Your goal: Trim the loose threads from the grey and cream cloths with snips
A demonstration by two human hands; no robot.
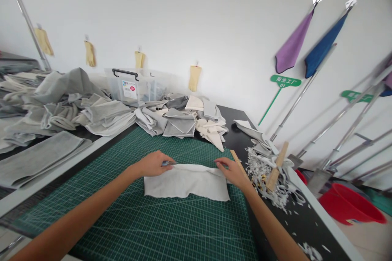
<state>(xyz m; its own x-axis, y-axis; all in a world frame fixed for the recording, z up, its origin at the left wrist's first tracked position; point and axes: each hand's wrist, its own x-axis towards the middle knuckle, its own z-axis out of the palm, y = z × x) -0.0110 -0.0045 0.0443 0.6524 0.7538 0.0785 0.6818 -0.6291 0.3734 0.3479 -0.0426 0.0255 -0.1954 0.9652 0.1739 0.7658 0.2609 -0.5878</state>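
Observation:
A light grey cloth (186, 185) lies on the green cutting mat (128, 220), its far edge folded or raised into a roll. At that edge's left end is my left hand (153, 164), closed around a small blue-and-silver tool (168, 163) that looks like thread snips; the fingers hide most of it. My right hand (231, 170) pinches the cloth by its far right corner, thumb and forefinger together. The cloth's near edge lies flat and wavy on the mat.
Grey and cream cloths (180, 120) are heaped beyond the mat, with more piled left (58, 106). Behind stands a clear plastic bin (128, 85). At right are fabric scraps (260, 171), a wooden stick (277, 166), a ruler-like strip (239, 163) and a red bucket (346, 204) below.

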